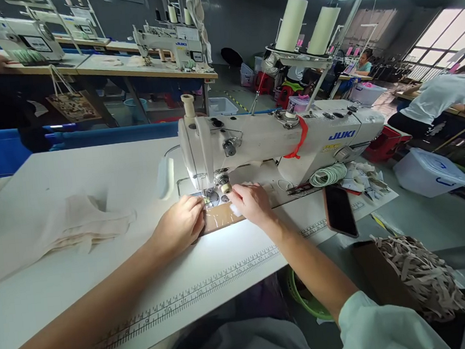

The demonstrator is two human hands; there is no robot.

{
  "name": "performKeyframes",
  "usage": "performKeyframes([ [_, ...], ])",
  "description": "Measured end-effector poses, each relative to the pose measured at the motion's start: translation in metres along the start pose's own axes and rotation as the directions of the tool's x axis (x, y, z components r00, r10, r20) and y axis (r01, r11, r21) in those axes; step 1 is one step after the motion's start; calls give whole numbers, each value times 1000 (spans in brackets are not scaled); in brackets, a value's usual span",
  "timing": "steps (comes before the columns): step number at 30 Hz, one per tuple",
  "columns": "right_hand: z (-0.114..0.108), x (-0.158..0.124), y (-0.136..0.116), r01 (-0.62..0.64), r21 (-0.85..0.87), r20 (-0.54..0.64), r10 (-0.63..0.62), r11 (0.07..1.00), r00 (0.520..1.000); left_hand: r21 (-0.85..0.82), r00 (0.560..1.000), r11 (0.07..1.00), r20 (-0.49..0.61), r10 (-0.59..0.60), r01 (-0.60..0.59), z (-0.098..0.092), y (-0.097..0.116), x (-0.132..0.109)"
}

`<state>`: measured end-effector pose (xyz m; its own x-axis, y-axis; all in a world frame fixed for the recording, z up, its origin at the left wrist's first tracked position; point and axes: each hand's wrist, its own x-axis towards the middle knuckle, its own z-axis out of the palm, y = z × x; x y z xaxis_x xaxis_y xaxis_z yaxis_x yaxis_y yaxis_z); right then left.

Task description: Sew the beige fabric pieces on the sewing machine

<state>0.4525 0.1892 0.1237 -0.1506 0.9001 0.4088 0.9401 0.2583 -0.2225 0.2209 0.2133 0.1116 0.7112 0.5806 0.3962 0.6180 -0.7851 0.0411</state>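
Note:
A white sewing machine (pixel 249 140) stands on the table, its lamp lighting the needle area. My left hand (pixel 182 223) is closed, fingertips pressed down just left of the presser foot (pixel 210 196); anything under them is hidden. My right hand (pixel 254 202) is closed in a pinch just right of the needle area, by a small cream knob (pixel 226 188). What it pinches cannot be made out. A scrap of white material (pixel 235 210) shows under its fingers. Between both hands lies a brown, tape-covered strip (pixel 220 218) on the machine bed. Pale fabric pieces (pixel 92 218) lie stacked to the left.
A phone (pixel 340 211), a coil of pale green cord (pixel 328 175) and fabric scraps (pixel 364 178) lie at the right. A printed ruler (pixel 210 286) runs along the front edge. Thread cones (pixel 292 24) stand behind. A box of cloth strips (pixel 425 276) sits lower right. Other people work nearby.

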Motion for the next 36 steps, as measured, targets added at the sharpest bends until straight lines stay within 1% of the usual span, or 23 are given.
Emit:
performKeyframes([
  [2, 1, -4, 0, 34, 4, -1, -34, 999, 999, 34, 992, 992, 39, -123, 122, -7, -1, 1],
  [3, 1, -5, -1, 56, 9, 2, -56, 998, 998, 70, 977, 979, 80, -198, 193, -11, -3, 2],
  [5, 2, -6, -4, 113, 37, 21, -113, 993, 993, 134, 931, 942, 159, -328, 309, -19, -6, 3],
  [6, 2, -7, -7, 144, 62, 36, -147, 988, 989, 131, 910, 926, 184, -373, 353, -23, -8, 3],
  [7, 2, -8, -11, 172, 95, 49, -177, 980, 983, 96, 890, 913, 204, -408, 396, -28, -9, 3],
  [9, 1, -10, -19, 200, 174, 77, -215, 964, 974, -63, 849, 867, 248, -466, 494, -37, -12, 2],
  [11, 0, -12, -30, 166, 230, 111, -196, 959, 974, -273, 805, 767, 335, -490, 581, -46, -12, -1],
  [13, 1, -15, -40, 102, 241, 147, -140, 965, 979, -447, 781, 645, 424, -458, 620, -56, -7, -5],
  [15, 4, -16, -48, 61, 242, 174, -105, 968, 979, -553, 785, 557, 464, -412, 619, -66, 1, -10],
  [17, 7, -15, -53, 59, 264, 172, -107, 963, 979, -598, 791, 517, 469, -394, 612, -73, 10, -16],
  [19, 9, -14, -54, 69, 308, 153, -121, 949, 981, -626, 792, 487, 447, -416, 609, -75, 15, -26],
  [20, 10, -14, -52, 73, 346, 140, -128, 935, 982, -641, 783, 458, 437, -442, 616, -75, 16, -32],
  [22, 9, -13, -48, 67, 465, 115, -135, 883, 984, -672, 745, 373, 422, -517, 640, -74, 12, -45],
  [24, 7, -12, -44, 60, 599, 91, -142, 799, 986, -669, 692, 311, 427, -582, 674, -73, 5, -59],
  [25, 6, -12, -42, 60, 636, 85, -147, 769, 985, -649, 675, 318, 424, -604, 692, -73, 2, -66],
  [26, 5, -12, -41, 71, 629, 87, -160, 774, 983, -611, 668, 356, 412, -620, 707, -73, -2, -73],
  [28, 5, -13, -41, 118, 508, 108, -199, 853, 974, -485, 679, 491, 367, -636, 723, -76, -7, -85],
  [30, 7, -15, -43, 174, 339, 130, -229, 925, 965, -307, 687, 615, 326, -650, 727, -80, -10, -94],
  [31, 9, -15, -45, 195, 279, 134, -239, 940, 962, -211, 679, 648, 309, -666, 731, -81, -12, -98],
  [33, 12, -17, -48, 223, 197, 138, -252, 955, 958, -40, 657, 676, 282, -699, 736, -83, -19, -104],
  [34, 13, -17, -48, 239, 141, 141, -258, 961, 956, 21, 658, 685, 258, -707, 728, -85, -23, -105],
  [35, 13, -18, -48, 252, 77, 140, -261, 965, 955, 58, 676, 701, 222, -703, 711, -86, -28, -105],
  [36, 13, -18, -48, 259, 17, 134, -259, 966, 957, 76, 707, 726, 178, -685, 684, -87, -34, -103],
])
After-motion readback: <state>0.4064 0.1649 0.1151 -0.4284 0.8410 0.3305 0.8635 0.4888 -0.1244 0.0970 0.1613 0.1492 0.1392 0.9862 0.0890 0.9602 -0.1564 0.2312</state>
